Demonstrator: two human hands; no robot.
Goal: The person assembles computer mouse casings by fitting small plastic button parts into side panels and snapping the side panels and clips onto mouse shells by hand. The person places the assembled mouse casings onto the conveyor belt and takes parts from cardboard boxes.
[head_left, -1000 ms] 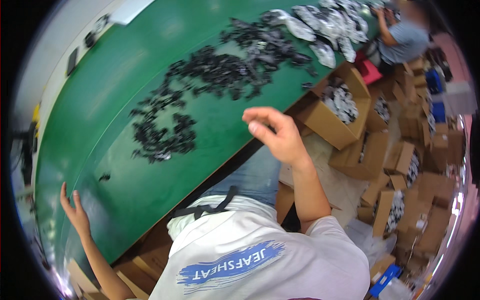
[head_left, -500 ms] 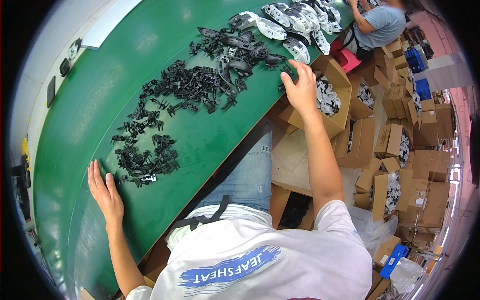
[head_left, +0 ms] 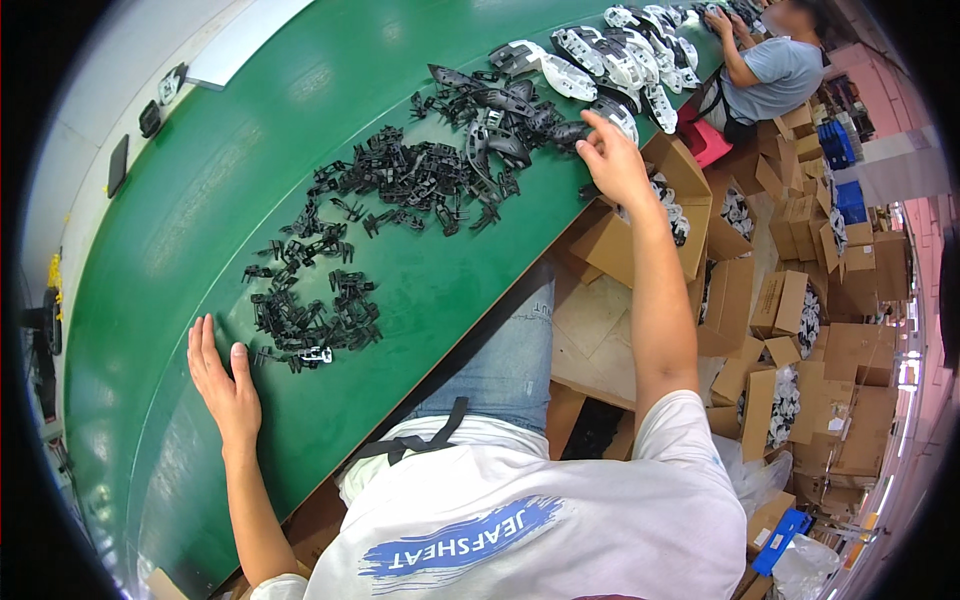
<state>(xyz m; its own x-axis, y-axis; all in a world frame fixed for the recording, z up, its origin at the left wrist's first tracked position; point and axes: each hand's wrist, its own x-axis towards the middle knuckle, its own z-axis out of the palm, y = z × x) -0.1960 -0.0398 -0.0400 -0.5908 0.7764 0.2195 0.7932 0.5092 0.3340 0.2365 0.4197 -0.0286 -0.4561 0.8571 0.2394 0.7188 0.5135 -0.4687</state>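
Observation:
My left hand (head_left: 226,392) lies on the green tabletop (head_left: 420,290) with its fingers stretched out and the thumb apart, holding nothing. Just right of it is a loose cluster of small black plastic clips (head_left: 318,312), with one silvery piece (head_left: 316,355) at its near edge. My right hand (head_left: 615,168) is over the table's right edge, index finger extended and thumb apart, with no part visible in it. Beside its fingertips are larger curved black plastic shells (head_left: 515,105). Below its thumb a small dark part (head_left: 588,191) is partly hidden. A dense heap of black clips (head_left: 400,175) spreads between both hands.
White-and-black shells (head_left: 625,60) are piled at the far end, where a co-worker (head_left: 775,75) sits. An open carton (head_left: 625,255) of parts stands against the table's right side. More cartons (head_left: 845,350) are stacked on the right. Black devices (head_left: 118,165) line the far-left ledge.
The whole view has shifted, so the table's contents appear farther right. My right hand has turned slightly, its fingers pointing more toward the shells. My left hand stays flat on the table.

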